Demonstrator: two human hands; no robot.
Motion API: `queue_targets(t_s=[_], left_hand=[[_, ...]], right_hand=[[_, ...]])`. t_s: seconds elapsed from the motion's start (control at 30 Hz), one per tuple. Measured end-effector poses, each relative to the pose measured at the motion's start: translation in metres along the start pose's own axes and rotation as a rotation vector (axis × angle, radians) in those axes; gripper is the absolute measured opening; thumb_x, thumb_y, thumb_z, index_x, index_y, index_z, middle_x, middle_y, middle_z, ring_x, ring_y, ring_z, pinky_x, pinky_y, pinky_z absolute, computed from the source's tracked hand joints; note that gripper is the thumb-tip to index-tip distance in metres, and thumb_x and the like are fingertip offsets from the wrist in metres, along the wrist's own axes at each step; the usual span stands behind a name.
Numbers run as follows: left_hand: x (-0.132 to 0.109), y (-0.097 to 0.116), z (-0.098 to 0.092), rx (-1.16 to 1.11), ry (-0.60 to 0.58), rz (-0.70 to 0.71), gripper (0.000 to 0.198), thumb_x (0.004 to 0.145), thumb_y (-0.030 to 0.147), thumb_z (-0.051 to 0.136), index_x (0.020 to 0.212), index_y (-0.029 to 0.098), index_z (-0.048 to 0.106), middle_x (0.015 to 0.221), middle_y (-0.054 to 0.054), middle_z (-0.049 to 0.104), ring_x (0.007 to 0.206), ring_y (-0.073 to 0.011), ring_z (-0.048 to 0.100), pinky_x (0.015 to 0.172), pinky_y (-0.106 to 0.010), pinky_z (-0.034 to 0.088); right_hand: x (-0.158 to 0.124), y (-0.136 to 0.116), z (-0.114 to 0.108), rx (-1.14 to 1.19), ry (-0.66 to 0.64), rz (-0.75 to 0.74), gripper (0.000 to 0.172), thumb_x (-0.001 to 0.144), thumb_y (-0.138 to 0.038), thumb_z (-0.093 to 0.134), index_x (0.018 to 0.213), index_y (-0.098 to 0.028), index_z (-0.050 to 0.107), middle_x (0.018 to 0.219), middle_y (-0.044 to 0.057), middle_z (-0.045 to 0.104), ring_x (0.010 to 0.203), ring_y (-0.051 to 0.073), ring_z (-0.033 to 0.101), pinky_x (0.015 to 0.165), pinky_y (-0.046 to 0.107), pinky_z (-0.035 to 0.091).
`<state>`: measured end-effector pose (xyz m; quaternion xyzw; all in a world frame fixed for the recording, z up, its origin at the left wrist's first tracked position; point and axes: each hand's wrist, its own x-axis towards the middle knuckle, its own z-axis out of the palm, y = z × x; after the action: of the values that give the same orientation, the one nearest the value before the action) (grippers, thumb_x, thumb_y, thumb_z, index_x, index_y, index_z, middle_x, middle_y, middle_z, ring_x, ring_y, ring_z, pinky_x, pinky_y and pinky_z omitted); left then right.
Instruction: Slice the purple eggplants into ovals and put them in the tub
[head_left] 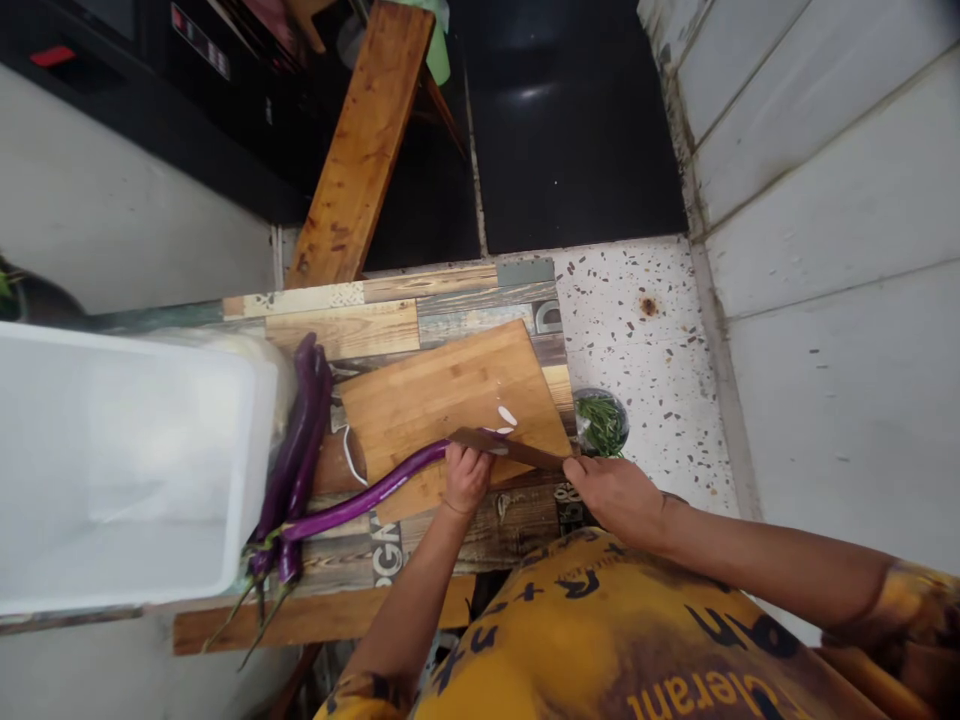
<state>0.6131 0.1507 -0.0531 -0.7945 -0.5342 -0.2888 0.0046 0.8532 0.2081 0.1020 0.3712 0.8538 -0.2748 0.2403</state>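
My left hand [468,480] is closed around a long purple eggplant [367,499] near its cut end, at the front edge of a wooden cutting board [442,391]. The eggplant's stem end reaches left past the board. In my right hand [616,498] is the handle of a knife [525,454], whose blade lies across the eggplant's end, close beside my left fingers. A few white eggplant slices [507,415] rest on the board just beyond the blade. More whole eggplants [304,440] lie left of the board with their stems toward me.
A big white plastic bin [127,470] stands on the patterned table [341,330] at left. Right of the table, a bowl of cut greens [600,422] sits low by the speckled floor [637,330]. A wooden bench [367,140] stands beyond the table; a tiled wall [840,230] is at right.
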Motion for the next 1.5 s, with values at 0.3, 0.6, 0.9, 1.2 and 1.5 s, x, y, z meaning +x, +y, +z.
queue_targets(t_s=[0.3, 0.6, 0.9, 1.2, 1.5], left_hand=[[-0.009, -0.006, -0.001, -0.038, -0.001, 0.021, 0.012, 0.088, 0.005, 0.050, 0.090, 0.014, 0.059, 0.082, -0.007, 0.063, 0.088, -0.0184, 0.057, 0.079, -0.037, 0.047], [-0.007, -0.007, 0.000, -0.069, -0.006, 0.033, 0.015, 0.089, 0.007, 0.050, 0.098, 0.013, 0.059, 0.090, -0.010, 0.065, 0.093, -0.0196, 0.058, 0.083, -0.039, 0.050], [-0.013, -0.007, 0.003, -0.145, 0.007, -0.021, 0.019, 0.087, 0.008, 0.053, 0.104, 0.014, 0.061, 0.097, -0.012, 0.065, 0.105, -0.0216, 0.057, 0.089, -0.040, 0.049], [-0.021, -0.022, -0.011, -0.061, 0.075, 0.012, 0.026, 0.080, 0.004, 0.061, 0.105, 0.012, 0.062, 0.096, -0.012, 0.065, 0.107, -0.0234, 0.056, 0.090, -0.040, 0.048], [-0.057, -0.031, 0.009, -0.258, -0.016, -0.282, 0.027, 0.092, 0.020, 0.048, 0.117, 0.018, 0.059, 0.103, -0.013, 0.062, 0.101, -0.0214, 0.059, 0.086, -0.043, 0.049]], right_hand=[[-0.001, 0.008, 0.013, -0.082, 0.075, -0.040, 0.022, 0.077, -0.001, 0.047, 0.095, -0.014, 0.052, 0.081, 0.008, 0.066, 0.074, 0.021, 0.065, 0.057, 0.028, 0.041], [0.042, -0.006, 0.002, -0.043, 0.018, -0.046, 0.018, 0.088, -0.007, 0.039, 0.100, -0.012, 0.052, 0.086, 0.013, 0.068, 0.077, 0.023, 0.067, 0.060, 0.029, 0.047], [0.029, -0.005, -0.003, -0.001, 0.039, -0.040, 0.018, 0.086, -0.005, 0.041, 0.098, -0.011, 0.054, 0.086, 0.012, 0.067, 0.080, 0.023, 0.067, 0.063, 0.031, 0.048], [0.015, 0.002, 0.003, -0.112, 0.053, -0.064, 0.023, 0.081, 0.000, 0.043, 0.098, -0.012, 0.054, 0.085, 0.011, 0.066, 0.077, 0.022, 0.066, 0.058, 0.028, 0.044], [0.009, -0.002, 0.007, -0.146, 0.117, -0.076, 0.019, 0.079, 0.000, 0.047, 0.092, -0.013, 0.053, 0.082, 0.009, 0.066, 0.072, 0.020, 0.064, 0.056, 0.028, 0.041]])
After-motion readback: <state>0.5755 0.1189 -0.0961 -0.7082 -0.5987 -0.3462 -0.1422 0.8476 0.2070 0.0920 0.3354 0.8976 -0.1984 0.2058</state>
